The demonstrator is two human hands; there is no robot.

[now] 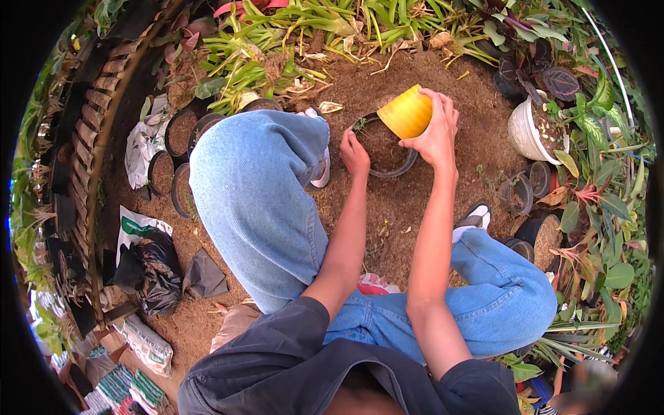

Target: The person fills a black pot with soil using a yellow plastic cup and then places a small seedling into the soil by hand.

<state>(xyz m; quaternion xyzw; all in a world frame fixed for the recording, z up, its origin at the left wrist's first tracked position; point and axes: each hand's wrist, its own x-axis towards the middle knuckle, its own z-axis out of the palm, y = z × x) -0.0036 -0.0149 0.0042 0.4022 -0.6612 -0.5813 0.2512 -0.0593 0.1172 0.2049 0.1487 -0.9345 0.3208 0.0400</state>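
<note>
A yellow plastic pot [404,114] is in my right hand [438,131], which grips its base end from the right. The pot is tilted with its mouth toward the lower left, above a round black pot [401,168] on the ground. Brown soil [387,149] shows inside the black pot. At its left rim is my left hand [355,153], fingers curled and closed. A small green seedling [360,125] shows just beyond those fingertips. I cannot tell whether the fingers pinch its stem or the rim.
Soil-filled black pots [181,131] stand left of my knee, near a black plastic bag [158,266]. A white pot [529,131] and clear plastic pots [516,194] are on the right. Strappy green plants [290,48] line the far side.
</note>
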